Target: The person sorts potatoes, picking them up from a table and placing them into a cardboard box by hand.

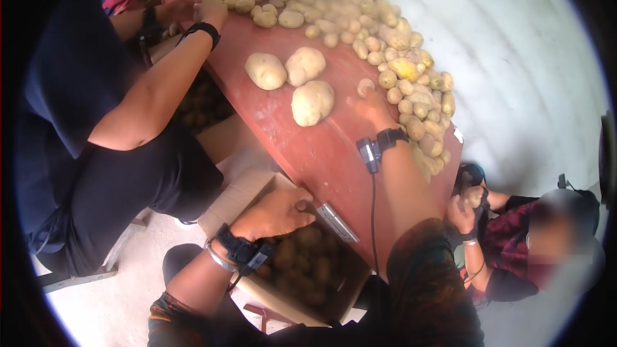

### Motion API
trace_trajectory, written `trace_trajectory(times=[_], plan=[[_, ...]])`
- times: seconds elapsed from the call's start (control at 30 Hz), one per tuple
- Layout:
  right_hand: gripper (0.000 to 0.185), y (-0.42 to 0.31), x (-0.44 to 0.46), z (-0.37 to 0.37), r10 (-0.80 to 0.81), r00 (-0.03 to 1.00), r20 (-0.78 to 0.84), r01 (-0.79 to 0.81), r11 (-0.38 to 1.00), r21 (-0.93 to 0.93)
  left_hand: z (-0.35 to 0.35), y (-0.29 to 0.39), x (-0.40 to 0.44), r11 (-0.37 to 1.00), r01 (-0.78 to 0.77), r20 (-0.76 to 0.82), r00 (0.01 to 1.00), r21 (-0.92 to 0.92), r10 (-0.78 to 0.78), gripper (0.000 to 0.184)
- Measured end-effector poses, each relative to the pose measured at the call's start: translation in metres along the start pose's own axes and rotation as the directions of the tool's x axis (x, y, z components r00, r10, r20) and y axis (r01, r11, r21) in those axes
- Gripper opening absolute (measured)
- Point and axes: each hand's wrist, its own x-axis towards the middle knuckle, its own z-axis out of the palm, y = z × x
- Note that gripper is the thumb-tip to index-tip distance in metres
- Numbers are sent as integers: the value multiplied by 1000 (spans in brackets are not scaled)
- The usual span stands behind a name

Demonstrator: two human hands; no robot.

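My right hand [373,110] reaches over the red table [270,122], its fingers closed on a small potato [365,87] beside the pile. To its left, three large pale potatoes [312,103] sit grouped on the tabletop. My left hand [275,213] hovers over a cardboard box [247,196] below the table edge, fingers curled in. Whatever it may hold is hidden. Many potatoes [302,263] lie inside that box, in shadow.
A long heap of potatoes [421,99] lines the table's far side, with one yellower potato [403,69] in it. A person in dark clothes [128,115] handles potatoes on the left. Another person's hands [464,211] hold a potato at the right. A metal hinge [337,222] lies at the near edge.
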Motion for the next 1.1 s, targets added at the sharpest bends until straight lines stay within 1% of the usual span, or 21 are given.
trace_trajectory(times=[0.13, 0.2, 0.23, 0.27, 0.3, 0.33, 0.37, 0.4, 0.43, 0.5, 0.53, 0.6, 0.63, 0.7, 0.73, 0.83, 0.9, 0.93, 1.0, 1.03, 1.1], plan=[[63, 6, 34, -1, -44, 997, 58, 42, 998, 37, -1, -9, 6, 999, 14, 0, 1000, -37, -14, 43], [62, 12, 45, 1, -26, 1000, 6, 25, 989, 144, -3, -14, 10, 995, -20, 92, 995, -97, 29, 43], [62, 17, 51, 3, -24, 1000, 8, 23, 989, 145, -4, -15, 12, 993, 6, 134, 991, -115, 10, 44], [61, 24, 60, 4, -20, 999, -24, 23, 990, 139, -5, -16, 14, 993, 7, 136, 991, -117, 9, 44], [59, 28, 64, 1, -19, 998, -56, 26, 991, 130, -7, -17, 17, 990, 10, 189, 982, -137, 16, 44], [59, 32, 68, -3, -20, 998, -54, 26, 992, 127, -8, -18, 19, 987, 13, 241, 970, -157, 25, 44], [58, 37, 72, -6, 16, 992, -128, 0, 992, 123, -11, -15, 22, 984, 0, 288, 956, -180, 52, 44], [56, 41, 76, -10, 52, 978, -201, -28, 992, 121, -14, -15, 24, 983, 1, 286, 957, -184, 52, 44], [56, 50, 86, -13, 51, 979, -197, -27, 993, 119, -15, -15, 26, 974, 13, 344, 936, -227, 68, 44], [53, 68, 107, -22, 114, 944, -308, -116, 993, 12, -16, -20, 31, 951, 58, 433, 898, -304, 83, 42], [53, 76, 113, -26, 111, 946, -304, -113, 993, 10, -16, -22, 33, 949, 61, 430, 899, -308, 82, 42], [52, 90, 127, -34, 184, 951, -249, -199, 979, -38, -16, -25, 37, 929, 111, 484, 871, -353, 80, 40], [52, 98, 133, -34, 180, 953, -245, -195, 980, -39, -14, -29, 39, 913, 129, 502, 860, -387, 91, 39], [54, 112, 144, -33, 203, 933, -296, -240, 966, -94, -12, -32, 44, 915, 133, 520, 849, -381, 93, 37], [54, 119, 148, -32, 201, 935, -294, -237, 967, -93, -11, -33, 47, 918, 138, 544, 834, -372, 95, 35], [56, 144, 166, -27, 193, 933, -303, -230, 969, -93, -13, -33, 52, 908, 129, 542, 832, -399, 120, 30], [55, 156, 177, -21, 154, 946, -284, -144, 988, 55, -13, -34, 55, 904, 130, 542, 831, -407, 125, 28], [55, 155, 177, -21, 151, 948, -280, -142, 988, 54, -12, -35, 56, 898, 141, 543, 831, -416, 121, 26], [54, 153, 173, -28, 81, 961, -264, -101, 993, -65, -12, -37, 58, 890, 156, 546, 830, -429, 118, 24], [54, 152, 175, -32, 79, 962, -260, -100, 993, -67, -13, -38, 61, 896, 154, 558, 821, -416, 118, 22], [52, 151, 177, -40, 77, 994, -82, -68, 991, 112, -13, -38, 64, 900, 155, 575, 809, -408, 121, 20]])
